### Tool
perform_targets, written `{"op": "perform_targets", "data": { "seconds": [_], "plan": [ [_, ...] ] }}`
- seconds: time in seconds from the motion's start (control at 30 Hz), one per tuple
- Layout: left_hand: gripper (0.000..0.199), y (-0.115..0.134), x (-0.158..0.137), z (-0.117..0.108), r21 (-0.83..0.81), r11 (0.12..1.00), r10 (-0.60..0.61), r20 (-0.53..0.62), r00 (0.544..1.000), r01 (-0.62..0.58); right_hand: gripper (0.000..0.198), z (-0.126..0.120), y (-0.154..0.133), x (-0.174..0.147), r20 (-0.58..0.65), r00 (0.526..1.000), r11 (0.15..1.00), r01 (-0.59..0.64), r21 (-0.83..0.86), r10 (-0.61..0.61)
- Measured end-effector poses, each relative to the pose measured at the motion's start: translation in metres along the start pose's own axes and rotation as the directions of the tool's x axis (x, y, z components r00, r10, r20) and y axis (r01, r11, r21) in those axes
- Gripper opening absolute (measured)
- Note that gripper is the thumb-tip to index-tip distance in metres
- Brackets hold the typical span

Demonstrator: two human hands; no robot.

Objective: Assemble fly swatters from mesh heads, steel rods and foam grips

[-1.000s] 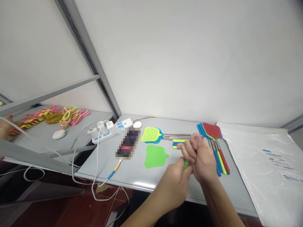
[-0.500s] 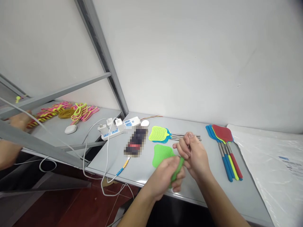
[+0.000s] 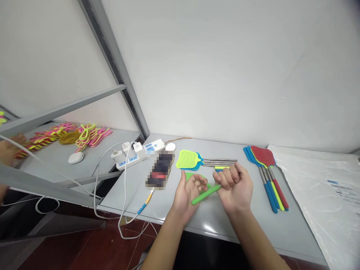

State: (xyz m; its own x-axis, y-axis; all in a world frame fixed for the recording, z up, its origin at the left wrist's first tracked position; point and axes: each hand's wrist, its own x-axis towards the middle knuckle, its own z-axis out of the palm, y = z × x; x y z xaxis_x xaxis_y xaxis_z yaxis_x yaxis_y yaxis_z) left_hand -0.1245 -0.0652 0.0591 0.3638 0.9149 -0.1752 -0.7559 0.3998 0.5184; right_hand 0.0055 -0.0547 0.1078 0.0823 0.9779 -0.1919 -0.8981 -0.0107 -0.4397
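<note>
My right hand [image 3: 235,187] is closed, its fingers curled round one end of a green fly swatter handle [image 3: 206,194]. The handle slants down to the left, its free end beside my left palm. My left hand [image 3: 191,195] has its palm up and fingers apart, not wrapped round the handle. Behind it, a green swatter head [image 3: 190,175] lies on the table, mostly hidden. Farther back are a yellow-green perforated swatter head [image 3: 188,159] over a blue one and several thin metal rods [image 3: 221,161]. A yellow and blue handle part [image 3: 222,168] shows just behind my right hand.
Fly swatters with red [image 3: 263,155] and blue heads lie stacked to the right, next to a white plastic bag [image 3: 317,187]. On the left are a blurred-out phone [image 3: 160,170], a power strip [image 3: 131,160] and cables. Beyond a metal frame, a co-worker's hand [image 3: 9,148] is near colourful cords [image 3: 90,137].
My left hand has loosened from the green handle and its fingers have spread. My right hand has lowered slightly and now holds the handle's end. The co-worker's hand has shifted left.
</note>
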Motion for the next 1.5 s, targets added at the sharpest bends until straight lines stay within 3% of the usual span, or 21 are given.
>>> {"op": "perform_targets", "data": {
  "seconds": [0.1, 0.2, 0.33, 0.43, 0.6, 0.67, 0.77, 0.9, 1.03, 1.1, 1.17, 1.27, 1.3, 1.37, 1.43, 1.5],
  "plan": [
    [0.053, 0.004, 0.008, 0.002, -0.072, 0.997, 0.002, 0.052, 0.999, 0.001, 0.047, 0.001, 0.002, 0.001, 0.003, 0.999, 0.999, 0.034, -0.005, -0.034],
    [0.055, 0.001, 0.012, 0.006, -0.080, 0.996, 0.052, 0.029, 0.998, -0.049, 0.047, 0.003, 0.005, -0.004, 0.028, 0.996, 0.996, 0.080, -0.026, -0.079],
    [0.056, -0.005, 0.004, 0.016, -0.160, 0.980, 0.113, -0.016, 0.993, -0.114, 0.046, 0.008, 0.007, -0.021, 0.166, 0.979, 0.990, 0.132, -0.054, -0.122],
    [0.058, -0.001, -0.008, 0.027, -0.165, 0.978, 0.132, -0.001, 0.991, -0.131, 0.045, 0.014, 0.005, -0.031, 0.261, 0.958, 0.990, 0.131, -0.046, -0.115],
    [0.059, 0.007, -0.019, 0.042, -0.099, 0.987, 0.124, 0.003, 0.992, -0.123, 0.046, 0.016, 0.002, -0.035, 0.289, 0.955, 0.996, 0.082, -0.037, -0.068],
    [0.057, 0.005, -0.019, 0.044, -0.033, 0.991, 0.132, -0.010, 0.991, -0.132, 0.047, 0.014, 0.002, -0.033, 0.290, 0.955, 0.996, 0.078, -0.041, -0.063],
    [0.047, -0.002, -0.021, 0.039, 0.202, 0.974, 0.111, -0.039, 0.993, -0.101, 0.047, 0.008, 0.004, -0.027, 0.272, 0.962, 0.994, 0.043, -0.101, -0.014],
    [0.039, -0.003, -0.028, 0.027, 0.569, 0.821, -0.054, 0.004, 0.999, 0.042, 0.048, -0.002, 0.012, -0.014, 0.250, 0.964, 0.971, -0.033, -0.238, 0.094],
    [0.038, 0.012, -0.036, 0.016, 0.723, 0.678, -0.230, 0.037, 0.972, 0.133, 0.045, -0.011, 0.021, -0.006, 0.331, 0.933, 0.885, 0.030, -0.465, 0.142],
    [0.035, 0.018, -0.038, 0.009, 0.700, 0.702, -0.215, 0.028, 0.976, 0.135, 0.038, -0.020, 0.024, -0.004, 0.377, 0.910, 0.761, 0.119, -0.638, 0.174],
    [0.035, 0.020, -0.039, -0.001, 0.615, 0.782, -0.140, 0.010, 0.990, 0.104, 0.033, -0.037, 0.025, -0.002, 0.409, 0.894, 0.534, 0.259, -0.805, 0.183],
    [0.044, 0.016, -0.041, -0.021, 0.412, 0.909, -0.045, -0.062, 0.997, 0.066, 0.029, -0.074, 0.025, 0.000, 0.454, 0.887, 0.008, 0.455, -0.890, 0.085],
    [0.046, 0.014, -0.041, -0.028, 0.351, 0.935, -0.025, -0.096, 0.995, 0.057, 0.028, -0.086, 0.026, -0.001, 0.452, 0.890, -0.171, 0.454, -0.874, 0.056],
    [0.049, 0.009, -0.041, -0.039, 0.282, 0.959, 0.037, -0.168, 0.985, 0.012, 0.031, -0.107, 0.028, -0.003, 0.456, 0.890, -0.418, 0.410, -0.810, -0.011],
    [0.049, 0.005, -0.040, -0.045, 0.282, 0.957, 0.129, -0.220, 0.967, -0.063, 0.035, -0.119, 0.031, -0.005, 0.458, 0.887, -0.543, 0.360, -0.759, -0.052],
    [0.048, 0.001, -0.036, -0.047, 0.323, 0.938, 0.209, -0.243, 0.947, -0.124, 0.035, -0.121, 0.032, -0.006, 0.444, 0.893, -0.576, 0.329, -0.748, -0.067]
  ]
}}
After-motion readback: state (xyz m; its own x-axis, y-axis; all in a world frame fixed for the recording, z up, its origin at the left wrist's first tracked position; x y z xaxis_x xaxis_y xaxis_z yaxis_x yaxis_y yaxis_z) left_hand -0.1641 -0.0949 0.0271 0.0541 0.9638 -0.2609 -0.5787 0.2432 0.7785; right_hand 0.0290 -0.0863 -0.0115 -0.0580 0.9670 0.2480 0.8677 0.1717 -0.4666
